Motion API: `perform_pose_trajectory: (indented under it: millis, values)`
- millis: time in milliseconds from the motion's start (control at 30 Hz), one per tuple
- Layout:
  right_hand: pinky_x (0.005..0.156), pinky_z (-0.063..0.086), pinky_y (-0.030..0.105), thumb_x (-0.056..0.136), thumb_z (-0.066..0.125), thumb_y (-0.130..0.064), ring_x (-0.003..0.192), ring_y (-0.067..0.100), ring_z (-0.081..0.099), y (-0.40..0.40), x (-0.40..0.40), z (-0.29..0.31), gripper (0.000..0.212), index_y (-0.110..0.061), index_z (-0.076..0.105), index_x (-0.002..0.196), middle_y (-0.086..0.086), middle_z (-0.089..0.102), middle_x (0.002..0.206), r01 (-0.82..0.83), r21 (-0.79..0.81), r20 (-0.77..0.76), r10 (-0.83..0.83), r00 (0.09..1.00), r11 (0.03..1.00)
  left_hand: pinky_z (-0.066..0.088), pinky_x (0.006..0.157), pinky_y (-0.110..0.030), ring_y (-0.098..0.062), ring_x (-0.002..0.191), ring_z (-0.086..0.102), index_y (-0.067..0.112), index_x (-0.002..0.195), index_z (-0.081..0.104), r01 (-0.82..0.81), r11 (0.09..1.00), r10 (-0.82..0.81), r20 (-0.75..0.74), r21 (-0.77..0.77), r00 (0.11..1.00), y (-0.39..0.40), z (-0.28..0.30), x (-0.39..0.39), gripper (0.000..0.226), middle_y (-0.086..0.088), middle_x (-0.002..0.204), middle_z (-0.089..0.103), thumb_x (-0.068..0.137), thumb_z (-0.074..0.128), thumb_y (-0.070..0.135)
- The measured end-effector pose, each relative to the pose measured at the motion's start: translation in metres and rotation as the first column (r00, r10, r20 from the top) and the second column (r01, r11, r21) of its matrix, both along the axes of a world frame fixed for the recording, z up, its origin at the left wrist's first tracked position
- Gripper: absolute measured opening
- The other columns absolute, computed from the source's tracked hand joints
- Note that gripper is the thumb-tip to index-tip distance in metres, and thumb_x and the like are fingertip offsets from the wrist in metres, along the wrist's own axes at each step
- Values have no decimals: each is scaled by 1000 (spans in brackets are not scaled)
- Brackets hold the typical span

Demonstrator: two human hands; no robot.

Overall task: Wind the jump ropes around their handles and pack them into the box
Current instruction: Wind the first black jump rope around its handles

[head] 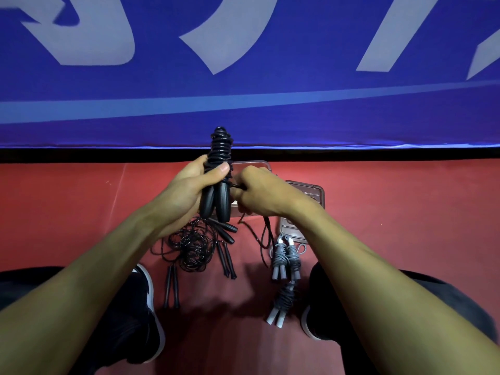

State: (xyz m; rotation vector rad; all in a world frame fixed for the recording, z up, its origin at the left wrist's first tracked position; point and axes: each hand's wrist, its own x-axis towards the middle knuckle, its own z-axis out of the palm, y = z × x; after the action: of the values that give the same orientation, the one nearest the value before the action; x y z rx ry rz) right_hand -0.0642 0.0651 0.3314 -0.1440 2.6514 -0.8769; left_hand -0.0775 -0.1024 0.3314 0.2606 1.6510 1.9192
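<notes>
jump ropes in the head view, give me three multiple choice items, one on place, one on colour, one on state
1. Where do the wound grey ropes lie?
A. on the red floor by the right arm
B. on the blue banner
C. in the left hand

2. What colour is the rope bundle being held?
A. grey
B. black
C. red

3. What state is the heap of ropes on the floor in?
A. wound tight
B. loose and tangled
C. boxed

Answers: 1 A, they lie on the floor under the right forearm. 2 B, handles and cord in the left hand are black. 3 B, its cords sprawl in loops.
</notes>
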Motion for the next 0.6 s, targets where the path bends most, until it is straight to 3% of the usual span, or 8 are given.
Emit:
perform_pose_trajectory:
  millis: [100, 167, 267, 400, 467, 533, 600]
  values:
    - [68, 56, 34, 103, 55, -25, 69, 24, 69, 3, 1, -1, 35, -4, 65, 78, 10, 71, 73, 12, 6, 2, -12, 1000, 1000, 48, 93, -44, -15, 89, 57, 12, 105, 58, -95, 992, 85, -120, -83, 989, 0, -1, -2, 34, 0, 92, 58, 81, 73, 31]
    - [66, 53, 34, 104, 55, -28, 68, 24, 67, 4, 2, -2, 33, -3, 65, 84, 9, 68, 72, 7, 2, 15, -7, 1000, 1000, 53, 97, -52, -20, 89, 60, 16, 100, 60, -198, 973, 179, -152, -120, 972, -5, 1, -6, 41, 2, 88, 62, 71, 83, 31]
    - [65, 46, 35, 104, 55, -30, 64, 20, 56, 3, 1, -3, 30, -5, 65, 92, 5, 61, 69, -16, 0, 1, 16, 1000, 1000, 52, 95, -64, -27, 92, 63, 18, 101, 58, -230, 962, 199, -191, -151, 961, -12, 2, -11, 51, 1, 87, 62, 63, 91, 30]
    - [53, 38, 30, 104, 55, -29, 49, 7, 48, 4, 0, 4, 31, -13, 66, 80, -3, 49, 58, 0, -40, -34, -1, 999, 999, 55, 94, -55, -19, 86, 63, 17, 106, 54, -231, 953, 181, -243, -197, 953, -14, 3, -10, 51, 7, 85, 64, 65, 86, 16]
    - [50, 41, 27, 104, 55, -29, 42, 5, 48, 3, 1, 6, 34, -14, 68, 78, -4, 47, 56, 1, -96, -47, -5, 999, 995, 57, 90, -55, -21, 84, 64, 15, 110, 53, -237, 946, 178, -258, -219, 950, -16, 5, -11, 56, -2, 92, 66, 67, 87, 10]
    - [50, 41, 27, 105, 54, -29, 41, 5, 47, 2, 3, 8, 35, -14, 70, 77, -5, 44, 55, -9, -148, -60, 0, 998, 989, 59, 81, -38, -17, 83, 67, 16, 111, 53, -266, 934, 194, -288, -239, 938, -17, 5, -13, 55, -12, 104, 69, 71, 87, 1]
    - [49, 37, 24, 105, 53, -28, 40, 5, 47, 1, 3, 9, 36, -12, 71, 79, -7, 42, 54, -22, -180, -60, 11, 998, 983, 55, 75, -25, -13, 82, 69, 16, 112, 54, -283, 932, 205, -317, -225, 926, -17, 6, -13, 50, -12, 102, 71, 76, 83, -3]
